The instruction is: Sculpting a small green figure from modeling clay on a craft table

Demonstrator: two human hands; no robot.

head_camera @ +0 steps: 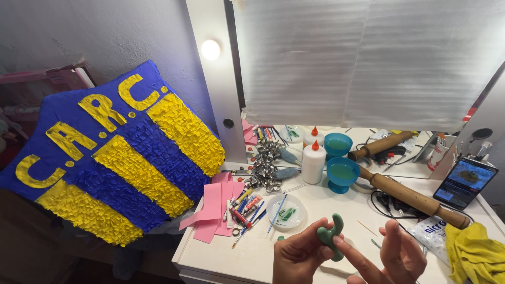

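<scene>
Above the table (236, 257), the left hand (297, 257) pinched a green clay piece (330, 236); the right hand (392, 257) touched it, fingers spread.

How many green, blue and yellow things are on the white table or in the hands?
Green: 1, the clay cactus in the left hand.
Blue: 1, the goblet bowl.
Yellow: 1, the cloth.
Total: 3.

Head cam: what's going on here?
A person shapes a small green clay piece with curved prongs over a white desk. The left hand pinches it from below; the right hand touches it with a fingertip, the other fingers spread. Behind sit a white dish with a blue brush, a white glue bottle and a wooden rolling pin.
</scene>
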